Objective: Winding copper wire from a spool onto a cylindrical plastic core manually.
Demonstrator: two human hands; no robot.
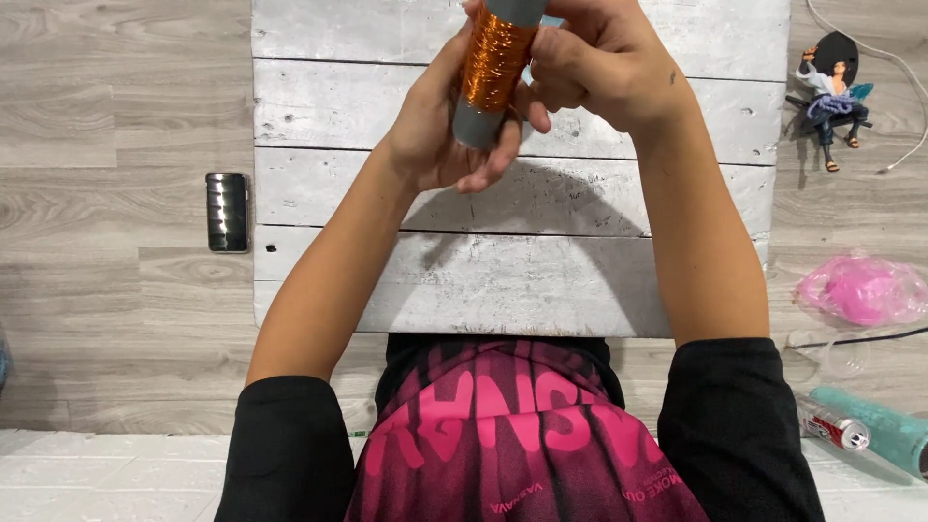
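A grey tube [480,118] wrapped with shiny orange wire [494,60] is held up over a whitewashed plank board [319,193]. My left hand [440,135] grips the tube's lower part from the left, fingers curled around it. My right hand [594,58] closes against the tube's upper right side, next to the orange winding. The tube's top end runs out of the frame. Both forearms reach up from black sleeves.
A black phone [227,212] lies on the wood floor left of the board. At the right are a small figurine [833,97], a white cable [894,87], a pink plastic bag [863,288], a can [833,425] and a teal tube [884,430].
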